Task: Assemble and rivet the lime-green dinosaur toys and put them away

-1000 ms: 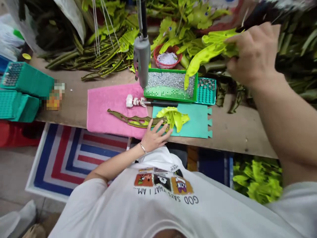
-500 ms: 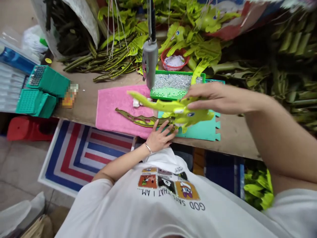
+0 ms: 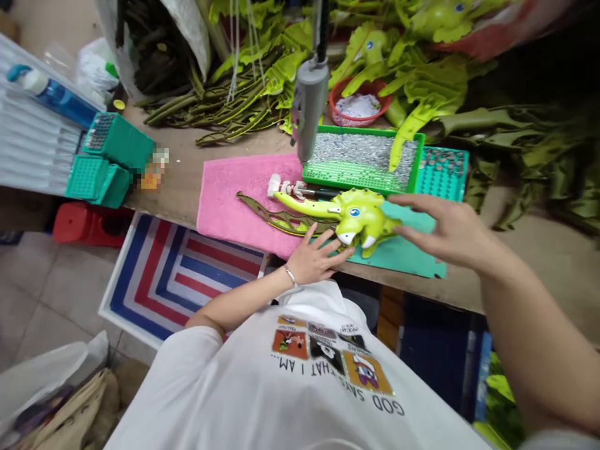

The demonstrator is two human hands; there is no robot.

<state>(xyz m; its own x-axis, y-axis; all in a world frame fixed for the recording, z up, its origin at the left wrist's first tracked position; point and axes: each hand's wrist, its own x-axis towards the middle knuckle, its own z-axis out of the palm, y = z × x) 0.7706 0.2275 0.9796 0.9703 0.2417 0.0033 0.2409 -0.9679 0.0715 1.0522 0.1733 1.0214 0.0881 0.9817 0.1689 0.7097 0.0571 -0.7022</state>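
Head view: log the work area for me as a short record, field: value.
Left hand: spread, at the near side of the lime-green eyed piece
Right hand: open, by that piece's right end; contact unclear
Eyed piece: eye up, partly over the olive strip
Mats: pink cloth left, turquoise mat right
Green tray: small silvery parts

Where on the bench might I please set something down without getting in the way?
Bare bench shows left of the pink cloth, toward the teal boxes; the cloth's left end is uncovered. It's crowded at the toy head, with the left hand and right hand close, and behind the green tray, where parts are heaped.
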